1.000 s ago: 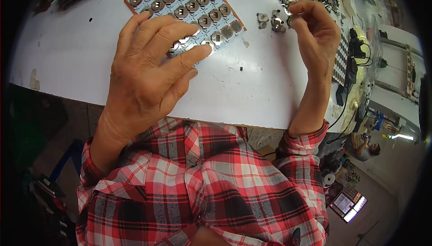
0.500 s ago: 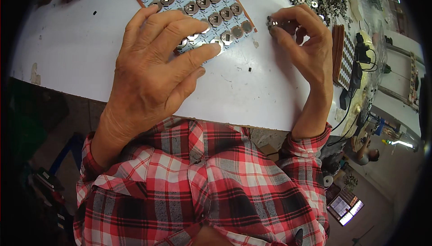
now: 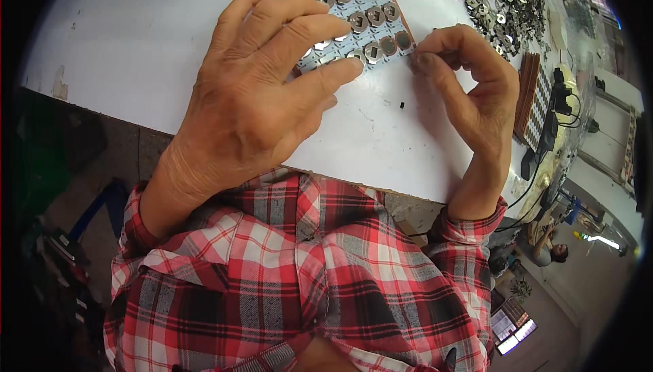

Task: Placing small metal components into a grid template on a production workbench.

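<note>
A light blue circuit board panel point(image 3: 379, 31) with rows of round metal clips lies on the white table. My left hand point(image 3: 262, 93) is spread over its left and near part, fingers apart and fingertips resting on it. Some clips are hidden beneath that hand. At the panel's right near corner, my right hand point(image 3: 479, 83) has thumb and forefinger pinched together. Small metal pieces showed in this pinch a moment ago; now the fingers mostly cover them. Two flat grey discs point(image 3: 395, 43) without a raised clip sit in the corner nearest that hand.
A heap of loose metal pieces point(image 3: 507, 8) spreads at the far right. Beside it stands a stack of brown-edged panels point(image 3: 532, 100), with black plugs and cables point(image 3: 563, 93) to its right. A tiny black part point(image 3: 402, 105) lies near the table's front edge. Another person point(image 3: 552, 251) sits in the background.
The view has shifted, so the panel and table appear farther right and higher. My right hand has come closer to the panel's corner, still pinched. The left hand stays on the panel.
</note>
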Demonstrator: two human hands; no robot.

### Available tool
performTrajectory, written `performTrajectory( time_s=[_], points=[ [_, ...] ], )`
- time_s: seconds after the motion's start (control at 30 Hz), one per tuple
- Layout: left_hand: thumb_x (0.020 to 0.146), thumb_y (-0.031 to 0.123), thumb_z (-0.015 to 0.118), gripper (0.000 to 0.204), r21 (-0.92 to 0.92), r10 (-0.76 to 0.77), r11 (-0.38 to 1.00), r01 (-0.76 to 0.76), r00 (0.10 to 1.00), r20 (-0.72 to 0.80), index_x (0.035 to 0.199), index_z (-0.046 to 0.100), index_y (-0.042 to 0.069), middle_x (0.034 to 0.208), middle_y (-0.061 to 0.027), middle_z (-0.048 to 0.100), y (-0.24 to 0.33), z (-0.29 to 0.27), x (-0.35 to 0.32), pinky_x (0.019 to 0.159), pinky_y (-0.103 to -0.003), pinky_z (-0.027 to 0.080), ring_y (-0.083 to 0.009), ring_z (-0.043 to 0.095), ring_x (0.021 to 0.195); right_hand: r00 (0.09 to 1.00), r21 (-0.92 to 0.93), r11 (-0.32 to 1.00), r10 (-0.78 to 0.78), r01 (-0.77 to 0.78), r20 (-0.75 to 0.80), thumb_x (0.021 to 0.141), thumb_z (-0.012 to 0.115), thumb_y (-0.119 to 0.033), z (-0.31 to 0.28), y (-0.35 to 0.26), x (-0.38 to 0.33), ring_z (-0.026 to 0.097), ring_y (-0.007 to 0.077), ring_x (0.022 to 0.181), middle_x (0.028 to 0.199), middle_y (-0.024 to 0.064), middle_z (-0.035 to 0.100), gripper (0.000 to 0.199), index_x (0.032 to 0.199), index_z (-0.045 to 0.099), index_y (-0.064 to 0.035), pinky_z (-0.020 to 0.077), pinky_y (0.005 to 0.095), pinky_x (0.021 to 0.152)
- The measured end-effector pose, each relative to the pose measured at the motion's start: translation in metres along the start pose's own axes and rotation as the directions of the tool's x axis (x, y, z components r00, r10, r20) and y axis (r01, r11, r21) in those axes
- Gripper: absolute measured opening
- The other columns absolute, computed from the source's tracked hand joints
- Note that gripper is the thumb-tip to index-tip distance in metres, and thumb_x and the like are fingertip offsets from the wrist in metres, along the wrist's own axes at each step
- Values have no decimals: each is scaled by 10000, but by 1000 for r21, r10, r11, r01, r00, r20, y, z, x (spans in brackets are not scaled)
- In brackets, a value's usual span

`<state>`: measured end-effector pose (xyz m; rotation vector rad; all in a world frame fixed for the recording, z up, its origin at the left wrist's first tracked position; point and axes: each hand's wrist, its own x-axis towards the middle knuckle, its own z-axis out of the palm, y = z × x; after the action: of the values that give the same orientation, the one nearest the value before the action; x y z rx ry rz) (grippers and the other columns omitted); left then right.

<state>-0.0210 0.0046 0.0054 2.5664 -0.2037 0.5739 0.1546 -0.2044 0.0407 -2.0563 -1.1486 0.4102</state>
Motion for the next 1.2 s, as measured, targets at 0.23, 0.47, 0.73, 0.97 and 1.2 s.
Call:
performTrajectory(
  time_s=[0.23,0.47,0.73,0.97,1.2],
  points=[
    [710,162,810,548,-20,2,1000,0,997,75,1248,718,109,1374,-89,624,5,0,2,1161,-559,348,-305,521,1331,975,-121,974,-204,193,-90,919,728,31,-2,-2,2,699,135,935,1007,60,749,185,1103,738,22,539,263,857],
    [711,171,819,591,-30,-10,999,13,994,109,1287,696,117,1413,-85,602,3,0,3,1170,-561,334,-299,519,1336,981,416,907,134,-64,-140,890,716,73,17,-3,3,664,79,811,934,26,754,161,1023,760,-6,523,236,734],
    [707,152,831,603,-22,-26,999,28,993,114,1295,697,133,1427,-68,594,5,1,2,1188,-549,328,-279,514,1344,990,201,979,62,-35,-129,908,749,6,26,-4,6,693,83,851,915,30,756,123,1031,751,3,531,223,774],
    [727,70,812,546,52,-23,998,20,998,51,1260,715,137,1393,-52,620,6,9,0,1174,-528,350,-256,531,1325,987,195,979,81,-53,-140,910,737,28,26,-10,6,689,85,816,882,35,755,93,1002,744,13,547,224,769],
    [733,47,800,509,38,-4,999,4,1000,11,1229,727,131,1370,-46,635,5,11,1,1161,-517,362,-247,550,1303,994,173,985,1,17,-107,896,764,16,27,-1,6,661,70,791,867,16,743,103,997,748,1,535,225,748]
  ],
)
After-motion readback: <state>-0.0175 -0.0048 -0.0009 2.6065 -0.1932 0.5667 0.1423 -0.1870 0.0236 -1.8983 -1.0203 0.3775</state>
